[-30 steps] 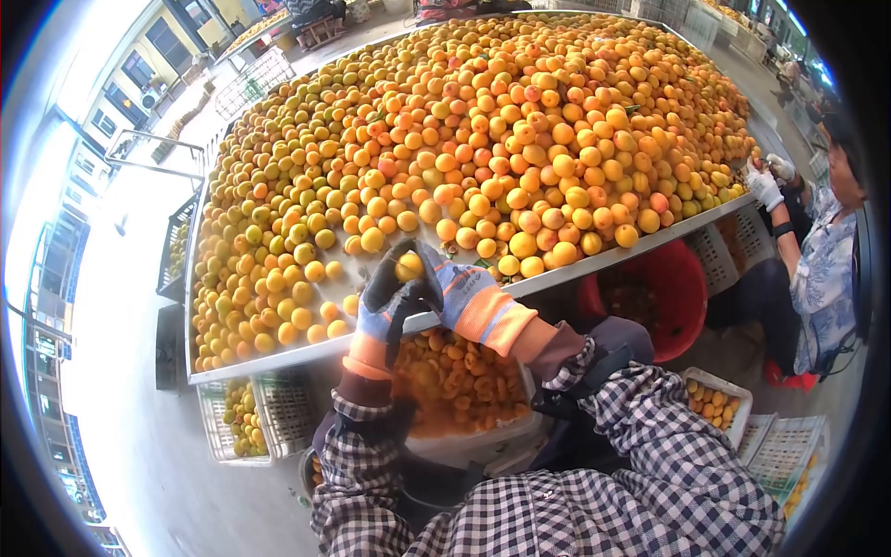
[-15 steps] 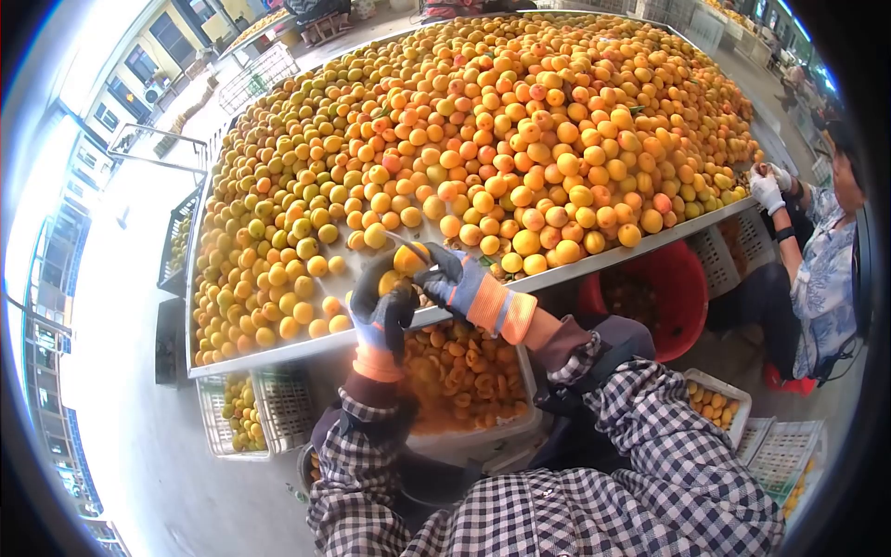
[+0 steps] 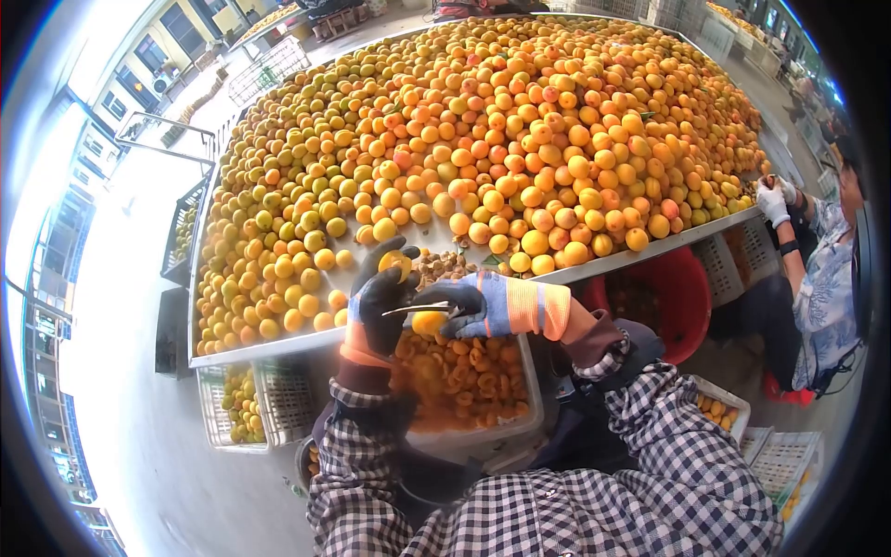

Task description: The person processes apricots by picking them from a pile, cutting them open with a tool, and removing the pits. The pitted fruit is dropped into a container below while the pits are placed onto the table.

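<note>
My left hand (image 3: 379, 302), in a black and grey-blue glove with an orange cuff, grips an apricot piece (image 3: 395, 265) between its fingers at the table's front edge. My right hand (image 3: 469, 304), gloved alike, is closed on a knife (image 3: 419, 308) whose thin blade points left toward my left palm. Another apricot piece (image 3: 429, 322) is at the right fingertips, just under the blade. Small brown pits (image 3: 443, 266) lie on the table behind my hands. Below them is a tub (image 3: 531, 371) of opened apricots.
Whole apricots (image 3: 548, 139) cover the metal-edged table (image 3: 269, 352). A red basin (image 3: 691, 306) stands beneath its right side. White crates (image 3: 283, 404) are at the lower left, more at the lower right. Another person's gloved hands (image 3: 772, 200) are at the table's right end.
My hands have moved apart from around one apricot. The right has come down and turned the knife leftward, with a piece beside it; the left holds a piece higher up. Pits now show behind.
</note>
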A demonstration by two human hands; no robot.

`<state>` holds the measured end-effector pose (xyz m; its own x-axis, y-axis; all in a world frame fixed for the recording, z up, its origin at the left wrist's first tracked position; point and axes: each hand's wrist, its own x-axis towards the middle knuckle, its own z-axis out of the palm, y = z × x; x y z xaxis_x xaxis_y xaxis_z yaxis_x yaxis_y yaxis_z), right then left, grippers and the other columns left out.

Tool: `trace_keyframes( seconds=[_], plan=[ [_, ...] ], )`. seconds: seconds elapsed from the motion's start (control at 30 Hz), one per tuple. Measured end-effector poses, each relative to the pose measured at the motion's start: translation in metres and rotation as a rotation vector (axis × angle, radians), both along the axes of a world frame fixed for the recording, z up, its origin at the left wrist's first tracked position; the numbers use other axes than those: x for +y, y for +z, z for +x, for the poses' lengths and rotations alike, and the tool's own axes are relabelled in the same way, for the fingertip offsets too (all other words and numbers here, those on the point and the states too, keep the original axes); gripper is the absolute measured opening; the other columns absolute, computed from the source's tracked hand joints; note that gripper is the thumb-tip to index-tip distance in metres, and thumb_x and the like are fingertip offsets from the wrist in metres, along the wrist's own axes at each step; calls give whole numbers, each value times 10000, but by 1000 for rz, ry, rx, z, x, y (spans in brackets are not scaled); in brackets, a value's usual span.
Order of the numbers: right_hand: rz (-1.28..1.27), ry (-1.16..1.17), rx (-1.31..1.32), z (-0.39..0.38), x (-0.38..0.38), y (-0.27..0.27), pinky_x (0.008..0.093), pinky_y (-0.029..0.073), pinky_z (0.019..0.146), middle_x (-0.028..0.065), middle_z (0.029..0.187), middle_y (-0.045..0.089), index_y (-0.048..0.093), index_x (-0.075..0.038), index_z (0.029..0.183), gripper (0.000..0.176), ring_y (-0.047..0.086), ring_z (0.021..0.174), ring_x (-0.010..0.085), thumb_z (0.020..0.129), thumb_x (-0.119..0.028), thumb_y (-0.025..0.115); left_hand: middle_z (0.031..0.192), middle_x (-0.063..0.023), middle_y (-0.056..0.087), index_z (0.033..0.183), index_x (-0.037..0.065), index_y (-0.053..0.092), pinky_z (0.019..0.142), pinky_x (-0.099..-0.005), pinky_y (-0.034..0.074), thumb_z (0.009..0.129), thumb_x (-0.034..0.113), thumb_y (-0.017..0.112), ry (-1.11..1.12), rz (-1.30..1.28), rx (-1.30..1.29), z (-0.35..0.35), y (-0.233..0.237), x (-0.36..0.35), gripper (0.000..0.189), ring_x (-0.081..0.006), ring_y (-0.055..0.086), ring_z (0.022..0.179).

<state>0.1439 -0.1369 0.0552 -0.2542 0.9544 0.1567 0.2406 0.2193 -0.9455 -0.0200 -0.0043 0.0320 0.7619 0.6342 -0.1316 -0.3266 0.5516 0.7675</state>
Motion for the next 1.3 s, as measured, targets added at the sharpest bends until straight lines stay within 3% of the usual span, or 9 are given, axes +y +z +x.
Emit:
trace_keyframes(
  seconds=[0.07, 0.1, 0.2, 0.23, 0.37, 0.47, 0.83, 1.2, 1.3],
  plan=[
    [-209, -97, 38, 10, -3, 12, 262, 489, 843, 41, 1080, 647, 481, -56, 1349, 512, 591, 951, 72, 869, -55, 658, 1197, -149, 587, 1044, -26, 566, 779, -321, 513, 778, -58, 593, 174, 1210, 146, -3, -10, 2, 269, -227, 613, 956],
    [-86, -147, 288, 10, 0, 5, 241, 496, 785, 31, 1020, 660, 484, -63, 1349, 509, 607, 875, 65, 868, -41, 651, 1205, -162, 587, 1053, -9, 567, 742, -318, 508, 718, -83, 640, 35, 922, 322, -8, -12, 6, 350, -232, 611, 891],
    [299, -558, 291, 16, 14, -6, 192, 464, 682, 11, 950, 652, 539, -13, 1252, 381, 578, 780, 36, 889, -79, 635, 1135, -132, 607, 1080, -1, 565, 671, -284, 485, 777, -38, 603, -34, 709, 291, 1, -16, 0, 308, -180, 581, 792],
    [355, -615, 494, 16, 18, -4, 190, 460, 662, 12, 899, 642, 577, -15, 1158, 278, 569, 754, 38, 892, -75, 633, 1034, -81, 607, 1125, 13, 558, 622, -228, 447, 842, 36, 550, -118, 198, 119, 7, 8, -16, 284, -104, 533, 729],
    [415, -685, 918, 11, 21, 22, 198, 363, 426, 9, 654, 568, 607, -13, 999, 127, 486, 489, 55, 923, -116, 604, 904, -12, 579, 1175, 25, 542, 592, -186, 408, 867, 97, 533, -135, 632, 273, 18, 5, -36, 316, -48, 479, 666],
    [469, -689, 944, 3, 28, 23, 197, 361, 427, 3, 652, 564, 613, -17, 993, 126, 483, 491, 51, 920, -119, 601, 961, -26, 568, 1173, -7, 530, 684, -205, 462, 864, 76, 549, -206, 359, 269, 19, 6, -40, 320, -75, 518, 808],
    [557, -667, 856, -11, 38, 12, 174, 355, 459, -3, 681, 587, 615, -20, 1014, 150, 468, 490, 22, 919, -134, 596, 769, 18, 556, 1165, 55, 525, 496, -187, 371, 884, 135, 610, -132, 241, 243, 26, -6, -50, 304, -55, 511, 602],
    [287, -793, 1206, -9, 58, -1, 239, 241, 301, -11, 532, 417, 560, -84, 1017, 289, 319, 335, 87, 977, -367, 515, 773, -18, 603, 1065, 38, 571, 526, -219, 431, 831, 102, 640, 35, 579, 303, 35, -40, -36, 253, -75, 545, 624],
    [240, -837, 1266, -1, 63, -10, 239, 225, 305, -24, 526, 411, 561, -109, 985, 272, 295, 333, 84, 976, -377, 515, 874, -173, 645, 1099, 17, 558, 747, -345, 496, 812, 113, 684, 17, 928, 418, 32, -35, -31, 328, -272, 649, 820]
  ],
)
